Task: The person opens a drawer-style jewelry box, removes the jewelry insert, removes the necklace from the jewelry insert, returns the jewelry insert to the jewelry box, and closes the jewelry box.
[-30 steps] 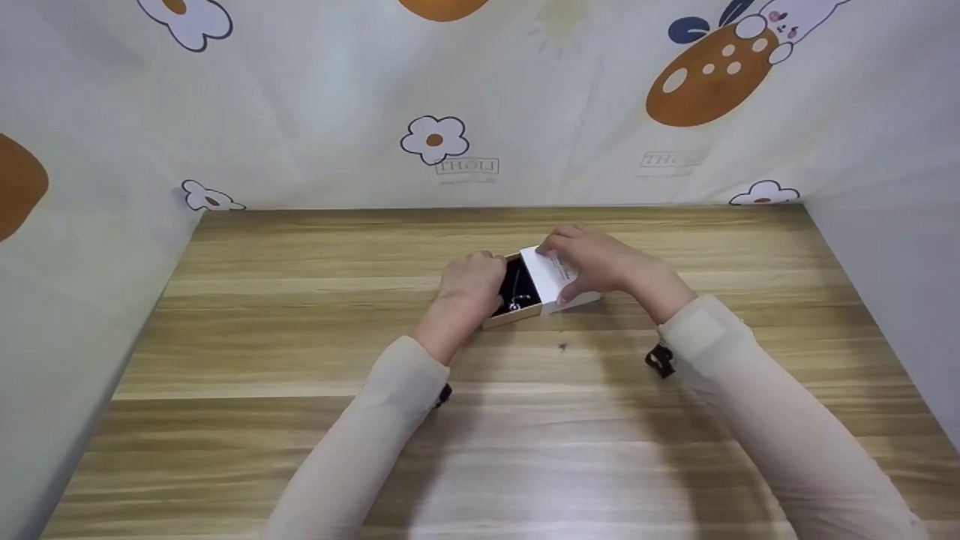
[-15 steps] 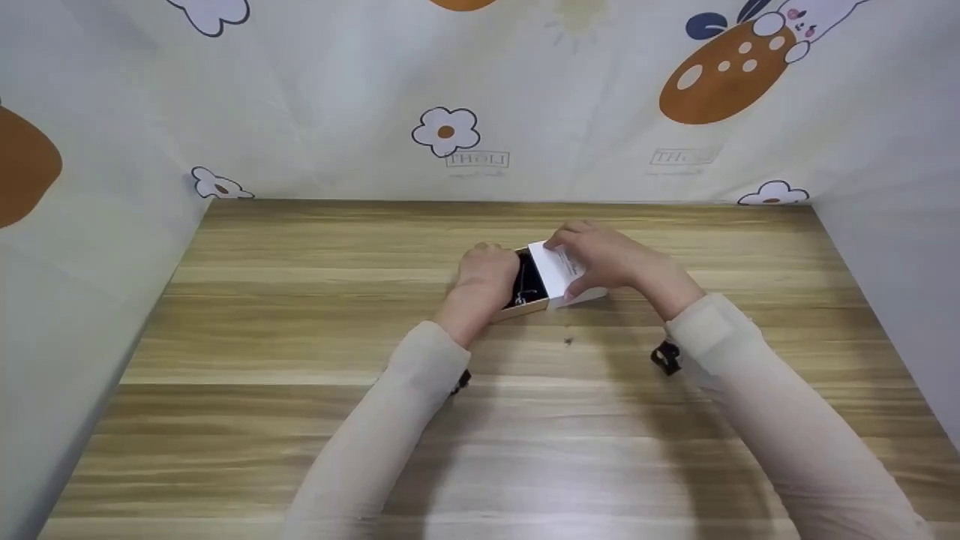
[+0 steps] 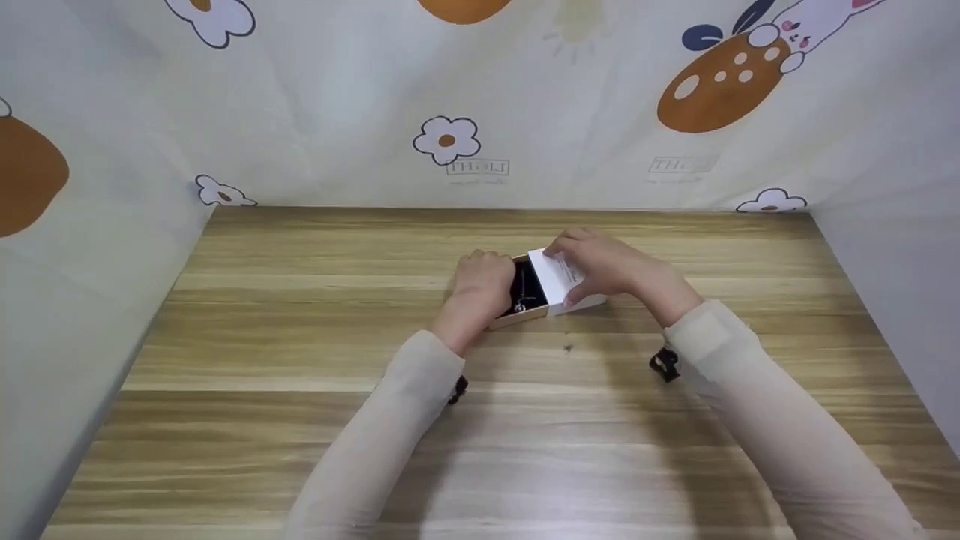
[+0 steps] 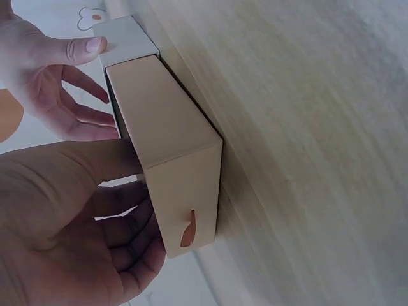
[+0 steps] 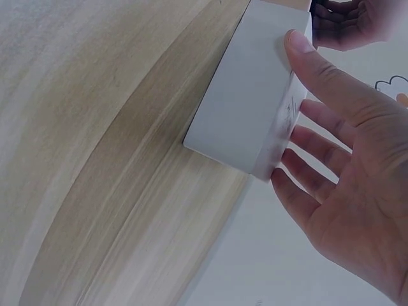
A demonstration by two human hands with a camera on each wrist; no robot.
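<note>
A small box lies on the table, its tan inner tray (image 3: 519, 317) partly out of the white sleeve (image 3: 553, 281). Black lining with a thin chain and small pendant (image 3: 520, 306) shows inside the tray. The left hand (image 3: 478, 289) is at the tray's left end; in the left wrist view its thumb reaches over the rim of the tan tray (image 4: 166, 115) and its curled fingers lie along the end. The right hand (image 3: 607, 264) holds the white sleeve (image 5: 239, 89) from above, thumb on the near side and fingertips at the printed top.
The wood-grain table (image 3: 285, 330) has a small dark mark (image 3: 568, 347) just in front of the box. A pale curtain (image 3: 337, 112) with flowers and orange shapes stands behind and at both sides. Black straps (image 3: 664, 364) show at the wrists.
The camera view has shifted slightly. Against the sleeve, the tray looks much the same, showing slightly less of its lining than a second ago; both hands keep their places on the box.
</note>
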